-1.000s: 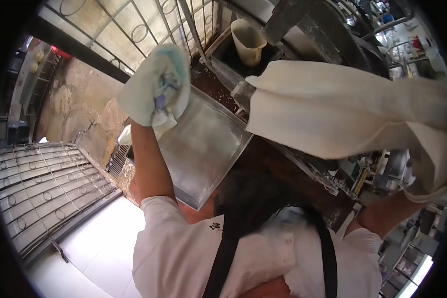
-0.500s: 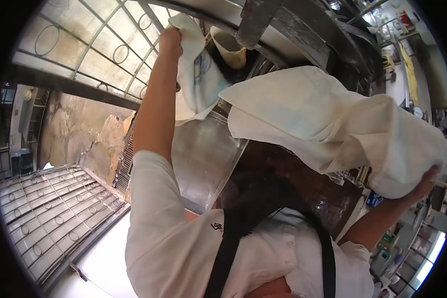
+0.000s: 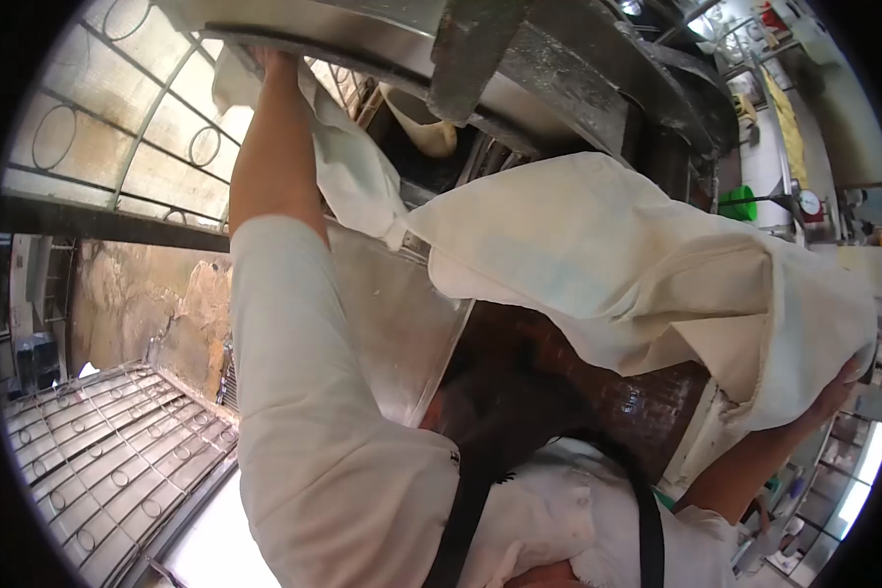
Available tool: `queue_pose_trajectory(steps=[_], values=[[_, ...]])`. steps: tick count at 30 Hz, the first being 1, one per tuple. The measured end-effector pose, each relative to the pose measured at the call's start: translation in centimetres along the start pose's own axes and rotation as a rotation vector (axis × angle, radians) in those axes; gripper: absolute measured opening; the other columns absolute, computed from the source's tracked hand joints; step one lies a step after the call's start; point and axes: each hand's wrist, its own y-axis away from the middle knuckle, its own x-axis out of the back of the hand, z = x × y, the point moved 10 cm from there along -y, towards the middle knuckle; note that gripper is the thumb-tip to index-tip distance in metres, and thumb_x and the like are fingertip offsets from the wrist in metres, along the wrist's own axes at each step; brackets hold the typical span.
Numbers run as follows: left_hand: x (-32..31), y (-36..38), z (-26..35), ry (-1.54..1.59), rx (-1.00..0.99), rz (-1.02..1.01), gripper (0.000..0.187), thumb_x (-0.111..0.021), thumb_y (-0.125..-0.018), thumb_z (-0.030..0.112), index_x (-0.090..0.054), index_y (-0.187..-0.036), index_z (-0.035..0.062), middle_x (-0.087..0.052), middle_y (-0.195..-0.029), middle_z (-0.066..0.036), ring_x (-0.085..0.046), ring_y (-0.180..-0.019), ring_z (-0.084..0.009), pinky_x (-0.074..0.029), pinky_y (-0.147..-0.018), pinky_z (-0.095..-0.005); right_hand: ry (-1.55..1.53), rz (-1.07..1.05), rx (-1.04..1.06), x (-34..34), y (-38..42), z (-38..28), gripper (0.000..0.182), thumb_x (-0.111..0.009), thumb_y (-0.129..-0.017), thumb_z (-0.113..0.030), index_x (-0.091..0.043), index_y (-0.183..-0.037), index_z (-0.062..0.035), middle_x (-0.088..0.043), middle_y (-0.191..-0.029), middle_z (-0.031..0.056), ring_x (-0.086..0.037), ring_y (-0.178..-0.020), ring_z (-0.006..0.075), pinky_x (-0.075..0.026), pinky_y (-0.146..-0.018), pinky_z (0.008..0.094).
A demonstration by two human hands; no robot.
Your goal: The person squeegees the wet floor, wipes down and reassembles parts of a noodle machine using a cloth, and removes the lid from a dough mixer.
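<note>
Off-white cloth (image 3: 578, 235) with faint bluish stains spans the view in loose folds. Its right end is bunched in my right hand (image 3: 838, 390), held out at the far right with the fingers closed on it. At the upper left, my left hand (image 3: 276, 61) grips another stretch of off-white cloth (image 3: 348, 162), which hangs down beside my forearm. The two stretches come together at a narrow point left of centre. A metal edge (image 3: 294, 47) partly covers my left fingers. Below the cloth lies a smooth metal surface (image 3: 392, 314).
A floury metal machine (image 3: 568, 88) rises at the top centre, close above the cloth. Beneath it sits a pale, worn container (image 3: 423, 127). Barred windows (image 3: 157, 108) line the left side. On the right, a green container (image 3: 738, 203) stands near a counter.
My left hand has reached farther up and left, drawing its cloth that way. The wide stretch of cloth has spread and sagged lower at the right; my right hand is slightly lower.
</note>
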Motion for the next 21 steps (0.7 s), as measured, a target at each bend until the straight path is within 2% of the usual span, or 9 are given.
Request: queue_pose_trajectory(steps=[4, 5, 6, 10, 13, 16, 17, 20, 21], values=[[-17.2, 11.3, -7.0, -0.119, -0.195, -0.298, 0.033, -0.055, -0.092, 0.029, -0.069, -0.116, 0.0118, -0.073, -0.109, -0.013, -0.069, -0.105, -0.0298, -0.053, -0.089, -0.0409, 0.068, -0.06, -0.063, 1.9, -0.8, 4.2, 0.077, -0.041, -0.102, -0.061, -0.057, -0.13, 0.0087, -0.068, -0.117, 0.0203, -0.067, -0.101, 0.0284, -0.055, -0.086, 0.0395], [-10.5, 17.0, 0.9, -0.4, 0.002, -0.682, 0.04, -0.052, -0.092, 0.027, -0.065, -0.124, 0.0066, -0.071, -0.114, -0.019, -0.064, -0.115, -0.0327, -0.049, -0.098, -0.0453, 0.107, -0.117, -0.052, 2.6, -1.1, 5.1, 0.076, -0.043, -0.102, -0.06, -0.057, -0.13, 0.0086, -0.068, -0.117, 0.0205, -0.067, -0.101, 0.0281, -0.055, -0.086, 0.0395], [-12.7, 21.8, -0.7, -0.473, -0.044, -0.801, 0.042, -0.051, -0.092, 0.026, -0.064, -0.125, 0.0043, -0.07, -0.117, -0.02, -0.062, -0.119, -0.0342, -0.047, -0.1, -0.0473, 0.107, -0.125, -0.071, 2.6, -1.2, 5.4, 0.073, -0.045, -0.102, -0.058, -0.057, -0.129, 0.0085, -0.068, -0.116, 0.0204, -0.067, -0.101, 0.0277, -0.055, -0.087, 0.0393], [-14.1, 27.5, -2.6, -0.434, -0.119, -0.484, 0.035, -0.053, -0.095, 0.029, -0.071, -0.113, 0.0046, -0.067, -0.119, -0.026, -0.059, -0.121, -0.0402, -0.041, -0.109, -0.0461, -0.01, -0.133, -0.158, 1.4, -0.8, 6.4, 0.057, -0.055, -0.101, -0.042, -0.058, -0.127, 0.0079, -0.067, -0.114, 0.0181, -0.066, -0.1, 0.0258, -0.054, -0.087, 0.0384], [-9.2, 27.7, 0.8, -0.032, -0.011, -0.464, 0.037, -0.059, -0.095, 0.03, -0.068, -0.116, 0.0013, -0.067, -0.121, -0.024, -0.063, -0.118, -0.0372, -0.046, -0.104, -0.0441, -0.192, -0.453, 0.08, -3.1, 1.2, 3.2, 0.045, -0.062, -0.097, -0.023, -0.058, -0.129, 0.0079, -0.067, -0.116, 0.0171, -0.066, -0.103, 0.0254, -0.054, -0.089, 0.0386], [3.1, 29.7, 10.4, 0.627, 0.329, -0.953, 0.042, -0.07, -0.091, 0.027, -0.063, -0.122, -0.0005, -0.071, -0.116, -0.012, -0.069, -0.103, -0.0314, -0.053, -0.093, -0.0417, -0.23, -0.803, 0.369, -11.0, 7.0, -4.0, 0.038, -0.064, -0.09, -0.01, -0.061, -0.125, 0.0054, -0.068, -0.117, 0.0176, -0.066, -0.108, 0.0279, -0.053, -0.093, 0.0407], [7.1, 30.6, 13.3, 0.955, 0.392, -0.816, 0.047, -0.076, -0.086, 0.023, -0.062, -0.125, 0.0014, -0.07, -0.116, -0.012, -0.068, -0.102, -0.0275, -0.052, -0.093, -0.0418, -0.146, -0.941, 0.595, -14.2, 9.8, -8.5, 0.033, -0.064, -0.088, -0.009, -0.065, -0.119, 0.0027, -0.069, -0.117, 0.0177, -0.066, -0.108, 0.03, -0.053, -0.094, 0.0412], [17.5, 31.4, 26.8, 0.808, -0.291, -0.51, 0.061, -0.071, -0.092, 0.023, -0.046, -0.142, -0.0004, -0.055, -0.139, -0.017, -0.055, -0.126, -0.0275, -0.045, -0.106, -0.0419, -0.328, -1.23, 1.077, -20.6, 17.9, -18.4, 0.022, -0.066, -0.077, -0.01, -0.07, -0.098, -0.0047, -0.068, -0.111, 0.0161, -0.061, -0.107, 0.0389, -0.047, -0.093, 0.0485], [19.7, 32.4, 30.6, 0.74, -0.472, -0.43, 0.067, -0.069, -0.094, 0.024, -0.04, -0.148, -0.0016, -0.048, -0.148, -0.019, -0.049, -0.135, -0.0286, -0.042, -0.111, -0.0428, -0.562, -1.108, 1.124, -19.3, 18.2, -20.9, 0.024, -0.067, -0.078, -0.01, -0.068, -0.102, -0.0039, -0.067, -0.112, 0.0165, -0.062, -0.107, 0.037, -0.047, -0.093, 0.0477]])
